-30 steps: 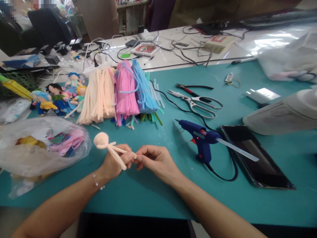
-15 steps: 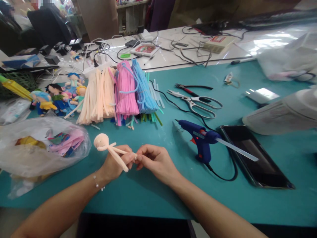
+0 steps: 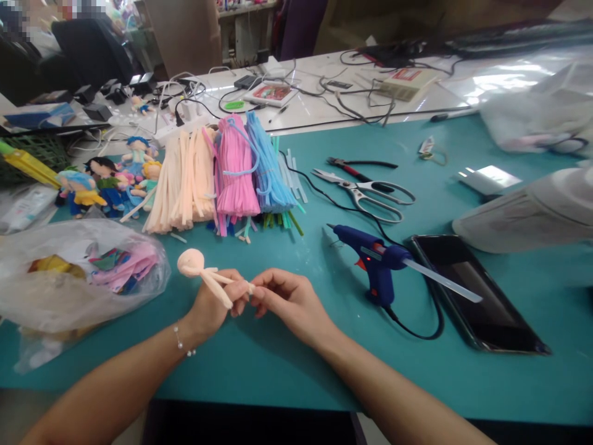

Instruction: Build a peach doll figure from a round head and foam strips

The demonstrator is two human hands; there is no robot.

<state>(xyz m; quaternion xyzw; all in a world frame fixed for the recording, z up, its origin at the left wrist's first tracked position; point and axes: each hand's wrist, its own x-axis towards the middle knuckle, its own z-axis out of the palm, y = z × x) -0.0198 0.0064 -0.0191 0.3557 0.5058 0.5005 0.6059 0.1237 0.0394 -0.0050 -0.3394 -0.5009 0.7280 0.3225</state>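
A small peach doll figure (image 3: 191, 263) with a round head and thin pipe-cleaner limbs is held over the green mat. My left hand (image 3: 220, 303) pinches one limb between thumb and fingers, with the round head sticking out to its upper left. Against it, my right hand (image 3: 285, 303) pinches the tip of the same limb, its fingers curled. The two hands almost touch. Behind them lie bundles of peach (image 3: 185, 179), pink (image 3: 236, 179) and blue (image 3: 273, 173) pipe cleaners.
To the right are a blue glue gun (image 3: 377, 253) with its cord, a phone (image 3: 477, 290), scissors (image 3: 365, 191), pliers (image 3: 361, 170) and a white cup (image 3: 532, 213). A plastic bag (image 3: 83, 272) and several small dolls (image 3: 104, 179) lie at the left.
The doll figure has turned slightly in my left hand, and its free limb's end has shifted up and left. My right hand has moved slightly left and still pinches the limb's tip.
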